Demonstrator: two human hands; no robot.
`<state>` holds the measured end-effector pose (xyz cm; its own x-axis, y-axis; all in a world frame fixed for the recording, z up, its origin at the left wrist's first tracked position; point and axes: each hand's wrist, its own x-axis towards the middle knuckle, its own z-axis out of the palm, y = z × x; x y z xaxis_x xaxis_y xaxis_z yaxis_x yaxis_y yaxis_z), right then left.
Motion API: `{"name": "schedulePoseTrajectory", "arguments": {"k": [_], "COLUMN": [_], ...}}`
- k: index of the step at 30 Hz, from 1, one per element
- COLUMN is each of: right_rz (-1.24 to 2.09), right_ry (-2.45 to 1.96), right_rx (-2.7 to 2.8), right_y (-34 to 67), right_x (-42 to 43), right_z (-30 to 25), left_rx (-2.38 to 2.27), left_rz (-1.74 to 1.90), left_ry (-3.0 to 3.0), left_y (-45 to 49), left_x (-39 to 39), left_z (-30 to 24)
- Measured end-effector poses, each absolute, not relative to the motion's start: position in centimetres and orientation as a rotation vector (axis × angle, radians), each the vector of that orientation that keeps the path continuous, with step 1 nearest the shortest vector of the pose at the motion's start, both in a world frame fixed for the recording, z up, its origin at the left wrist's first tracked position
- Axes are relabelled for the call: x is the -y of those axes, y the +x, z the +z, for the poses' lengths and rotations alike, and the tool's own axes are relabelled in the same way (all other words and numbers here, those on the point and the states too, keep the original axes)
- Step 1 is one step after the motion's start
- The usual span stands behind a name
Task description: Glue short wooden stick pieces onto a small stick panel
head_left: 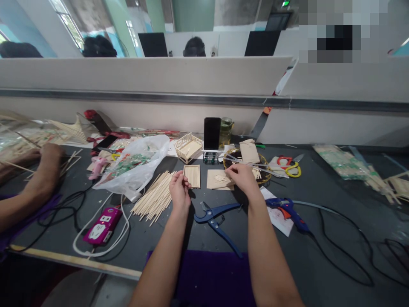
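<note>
At the centre of the dark worktable (319,238), both of the person's hands work over small stick parts. The left hand (179,187) sits at the left edge of a flat stick panel (192,176), with its fingers curled in and the thumb against the fingertips. Whether it pinches anything cannot be told. The right hand (242,177) rests fingertips-down on the right end of a tan card (214,181) carrying short stick pieces (220,178). Its fingers are drawn together as for a pinch, but no held piece can be made out.

A bundle of long bamboo sticks (155,197) lies just left of the left wrist. Blue cutters (214,217) lie between the forearms, and a blue glue gun (287,209) lies to the right. Behind the panel stand a small stick-built model (188,147) and an upright phone (212,133). A co-worker's hand (51,155) is at the far left, well apart.

Judgement: the step in hand is selecting a short piece to go with the panel. The next move calls for a fine fingertip grip on a single piece and a steady panel.
</note>
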<state>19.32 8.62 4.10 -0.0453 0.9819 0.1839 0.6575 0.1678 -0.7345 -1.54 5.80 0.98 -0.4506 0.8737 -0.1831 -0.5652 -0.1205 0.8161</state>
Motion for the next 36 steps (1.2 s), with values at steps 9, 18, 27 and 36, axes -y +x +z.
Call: {"name": "schedulePoseTrajectory", "arguments": {"k": [9, 18, 27, 36], "right_rz": [0.329, 0.220, 0.219, 0.218], "right_ry": [-1.856, -2.006, -2.000, -1.983], "right_rx": [2.318, 2.392, 2.444, 2.426], "right_y": [16.3, 15.5, 14.3, 14.6], "right_x": [-8.3, -8.3, -8.3, -8.3], "right_z": [3.8, 3.0, 1.8, 1.7], "left_rx": [-1.115, -1.133, -1.187, -1.823], "left_rz": [1.947, 1.994, 1.925, 1.124], "left_ry": [0.218, 0.218, 0.342, 1.583], "left_y": [-2.8, -3.1, -3.2, -4.1], "left_x": [-6.3, -6.2, -6.5, -6.1], "left_z": [1.6, 2.0, 1.3, 0.0]}}
